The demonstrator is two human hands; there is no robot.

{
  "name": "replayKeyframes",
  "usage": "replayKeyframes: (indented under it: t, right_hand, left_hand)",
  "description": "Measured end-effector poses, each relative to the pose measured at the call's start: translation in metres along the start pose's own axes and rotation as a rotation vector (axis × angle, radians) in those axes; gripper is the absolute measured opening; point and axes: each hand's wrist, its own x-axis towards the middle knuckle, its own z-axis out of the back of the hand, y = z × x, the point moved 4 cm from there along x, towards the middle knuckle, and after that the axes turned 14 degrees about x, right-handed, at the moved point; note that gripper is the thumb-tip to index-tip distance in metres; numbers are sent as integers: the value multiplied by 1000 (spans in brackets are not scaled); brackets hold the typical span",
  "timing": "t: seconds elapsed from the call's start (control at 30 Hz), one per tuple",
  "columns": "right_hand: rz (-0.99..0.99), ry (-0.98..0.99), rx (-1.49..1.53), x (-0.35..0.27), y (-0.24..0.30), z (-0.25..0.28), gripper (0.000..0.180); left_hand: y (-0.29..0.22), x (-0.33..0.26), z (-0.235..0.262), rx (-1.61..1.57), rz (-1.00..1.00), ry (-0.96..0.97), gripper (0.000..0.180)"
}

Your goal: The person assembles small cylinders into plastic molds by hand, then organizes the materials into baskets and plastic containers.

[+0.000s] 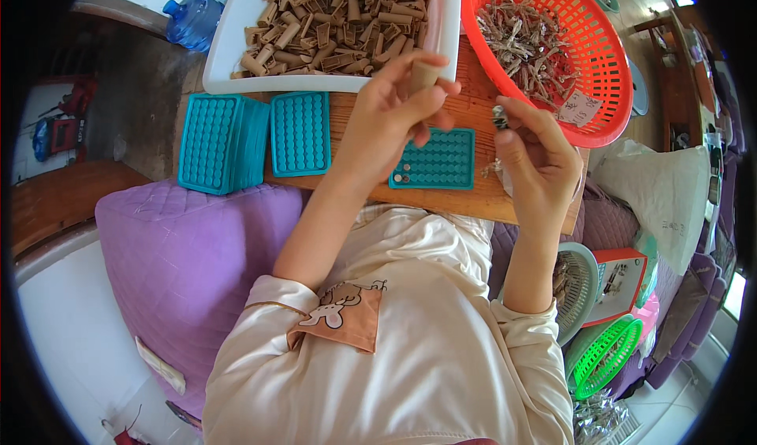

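My left hand (382, 117) is raised over the wooden table, its fingers closed around a tan tube-shaped piece (423, 76). To its right, my right hand (540, 149) pinches a small shiny dark-and-silver metal part (500, 117) between thumb and fingertips. The two pieces are apart. Below and between the hands lies a teal tray (441, 157) with rows of round pockets; a few small round pieces (401, 175) sit at its near left corner. Close to my right wrist is a small silvery scrap (492, 167) on the table.
A white bin (219, 58) full of tan pieces stands at the back. Beside it, a red perforated basket (607, 90) holds a heap of silvery metal parts. Another teal tray (300, 133) and a teal tray stack (217, 143) are at left. A green basket (607, 354) stands low right.
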Motion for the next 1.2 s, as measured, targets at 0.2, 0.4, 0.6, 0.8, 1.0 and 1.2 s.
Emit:
replayKeyframes:
  t: [0.2, 0.4, 0.6, 0.8, 1.0, 1.2]
  right_hand:
    - [-45, -29, 23, -18, -16, -3, 14]
    - [57, -13, -127, -31, -24, -10, 13]
    - [133, 5, -169, -42, -26, -18, 11]
    - [147, -20, -153, -46, -22, -20, 11]
    - [130, -27, -247, -46, -22, -20, 11]
    - [306, 4, -392, -48, -19, -31, 14]
  left_hand:
    - [39, -33, 2, -554, 196, 104, 38]
    - [36, -48, -6, -384, 123, -19, 37]
    - [35, -53, -4, -136, -75, -76, 34]
    - [29, -59, -6, 101, -109, -25, 32]
    - [28, -64, -7, -221, 76, 10, 32]
    - [32, -64, -3, -127, 4, -53, 26]
